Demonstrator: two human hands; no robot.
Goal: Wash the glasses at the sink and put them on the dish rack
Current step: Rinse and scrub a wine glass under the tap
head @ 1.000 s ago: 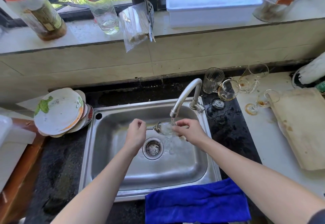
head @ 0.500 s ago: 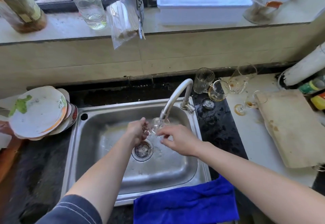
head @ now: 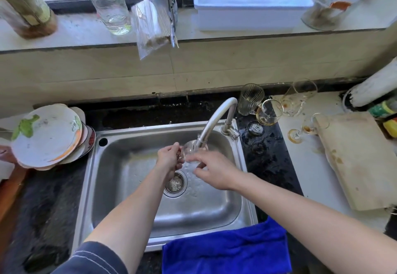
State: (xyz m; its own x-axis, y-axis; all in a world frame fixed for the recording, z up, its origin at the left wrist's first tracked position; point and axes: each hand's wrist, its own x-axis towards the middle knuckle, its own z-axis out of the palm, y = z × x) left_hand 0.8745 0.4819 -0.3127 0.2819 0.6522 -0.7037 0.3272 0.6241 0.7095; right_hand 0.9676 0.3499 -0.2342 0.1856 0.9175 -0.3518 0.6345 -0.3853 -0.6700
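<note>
A clear stemmed glass is under the running faucet over the steel sink. My left hand grips its stem end with curled fingers. My right hand holds the bowl side from the right, fingers partly hiding it. Several dirty glasses stand right of the faucet: a ribbed tumbler, a gold-rimmed wine glass, a tilted wine glass and a small stemmed glass lying on its side. No dish rack is in view.
A stack of plates sits left of the sink. A wooden cutting board lies at the right. A blue cloth hangs over the sink's front edge. The windowsill holds bottles, a bag and a white tub.
The glass has been raised closer to the spout and both hands have shifted with it. The view has drifted slightly.
</note>
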